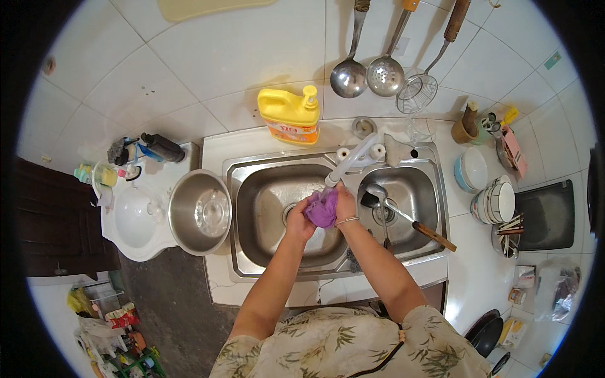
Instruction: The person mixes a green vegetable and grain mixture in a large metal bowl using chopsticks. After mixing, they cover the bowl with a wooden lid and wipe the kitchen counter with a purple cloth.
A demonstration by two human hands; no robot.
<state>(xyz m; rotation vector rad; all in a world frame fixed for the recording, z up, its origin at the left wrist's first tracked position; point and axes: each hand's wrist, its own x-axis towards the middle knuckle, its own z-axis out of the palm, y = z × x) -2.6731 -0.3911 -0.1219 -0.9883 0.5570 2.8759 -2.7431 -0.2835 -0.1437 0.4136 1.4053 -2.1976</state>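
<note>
Both my hands hold a crumpled purple cloth (322, 208) over the larger left basin of a double steel sink (258, 242). My left hand (300, 220) is closed on the cloth's left side. On its right side, my right hand (344, 203) grips it, close to the divider between the basins. Directly above the cloth is the mouth of a white faucet spout (343, 165); whether water runs from it I cannot make out. In the smaller right basin lie a ladle (376, 192) and a turner with a wooden handle (435, 235).
A steel bowl (179, 214) stands left of the sink. Behind it sits a yellow pump jug (290, 116). A ladle (348, 79), a skimmer (385, 75) and a wire strainer (417, 93) hang on the wall. Stacked bowls (502, 203) and a chopstick holder (506, 242) stand at right.
</note>
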